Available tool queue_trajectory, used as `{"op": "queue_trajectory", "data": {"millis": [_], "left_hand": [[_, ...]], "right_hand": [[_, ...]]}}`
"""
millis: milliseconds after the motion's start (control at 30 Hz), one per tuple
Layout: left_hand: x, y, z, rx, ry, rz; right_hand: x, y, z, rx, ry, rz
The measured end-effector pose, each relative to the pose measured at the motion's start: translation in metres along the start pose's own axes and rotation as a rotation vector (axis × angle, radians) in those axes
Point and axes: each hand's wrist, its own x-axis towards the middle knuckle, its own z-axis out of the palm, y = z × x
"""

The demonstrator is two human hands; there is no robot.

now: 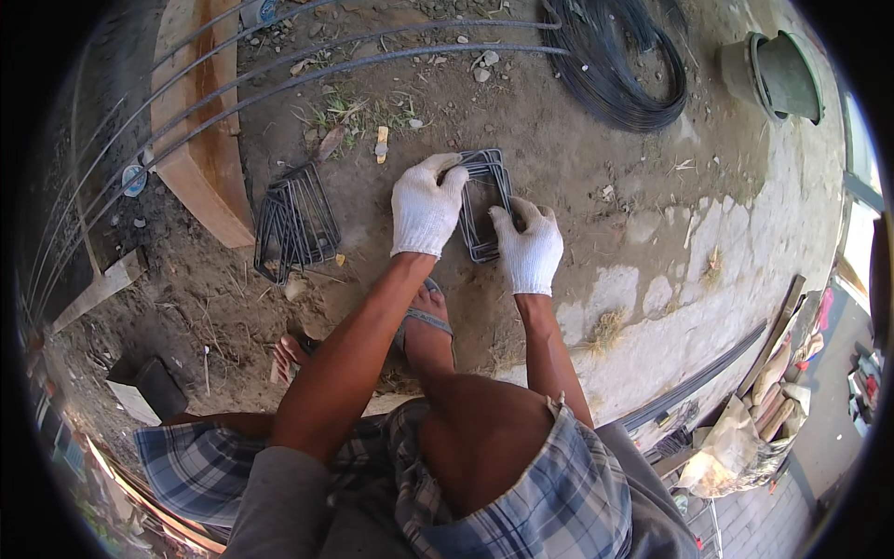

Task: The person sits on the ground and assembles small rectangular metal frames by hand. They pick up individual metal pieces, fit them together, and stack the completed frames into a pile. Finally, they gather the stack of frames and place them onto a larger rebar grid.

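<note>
Both my hands wear white knit gloves and grip a small stack of rectangular steel stirrups (484,250), bent from thin rod, just above or on the dirt ground. My left hand (430,207) is closed on the upper left corner of the stack. On its right side my right hand (530,244) pinches the rods with thumb and fingers. A second pile of the same rectangular stirrups (298,222) lies loosely heaped on the dirt to the left of my left hand.
Long steel bars (372,73) arc across the far left over a wooden board (207,140). A coil of dark wire (643,104) lies at the back, with buckets (792,79) at far right. A filled sack (745,447) and scrap stand at right. My sandalled foot (428,326) is close below the stack.
</note>
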Motion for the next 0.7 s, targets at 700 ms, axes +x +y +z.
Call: {"op": "queue_trajectory", "data": {"millis": [700], "left_hand": [[0.003, 0.013, 0.010, 0.553, 0.093, 0.083]], "right_hand": [[0.001, -0.002, 0.000, -0.008, 0.007, -0.042]]}}
